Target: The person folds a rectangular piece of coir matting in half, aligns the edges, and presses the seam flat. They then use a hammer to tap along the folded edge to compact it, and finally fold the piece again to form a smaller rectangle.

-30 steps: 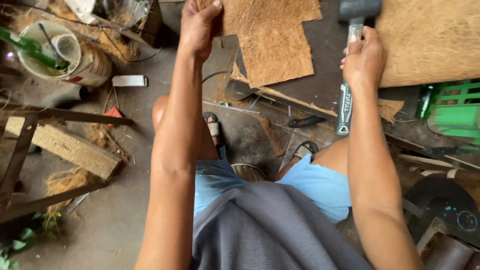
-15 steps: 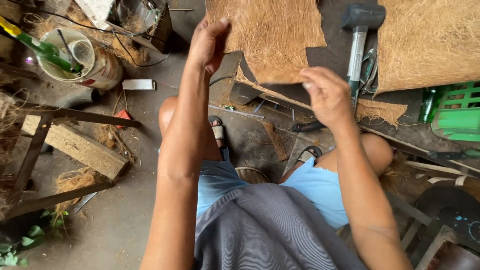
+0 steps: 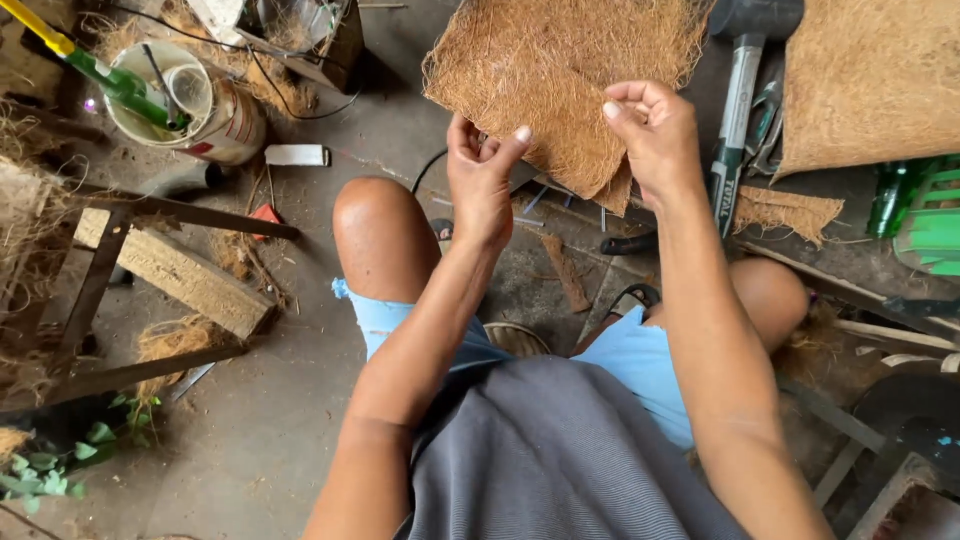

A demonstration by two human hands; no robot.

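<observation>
Cluttered workshop floor, both hands up on a coir fibre sheet.

Left hand [image 3: 482, 175] pinches the brown fibre sheet [image 3: 560, 80] at its seven o'clock edge; right hand [image 3: 650, 130] grips closed at five o'clock, seemingly nearer; sheet fans away toward twelve, mallet [image 3: 745, 90] beside.

1. Soft, even daylight is filling the scene; nothing is glaring.
2. The coir mat [image 3: 560, 90] is sitting brightest, with both hands just below it evenly lit.
3. Shadows are pooling left of the mat, under the wooden frame [image 3: 130, 290] (edges staying soft).
4. Lines far from the mat are bowing slightly toward the corners.
5. Focus is holding sharp at the mat's fibres; the lower-right corner is falling dim.
</observation>
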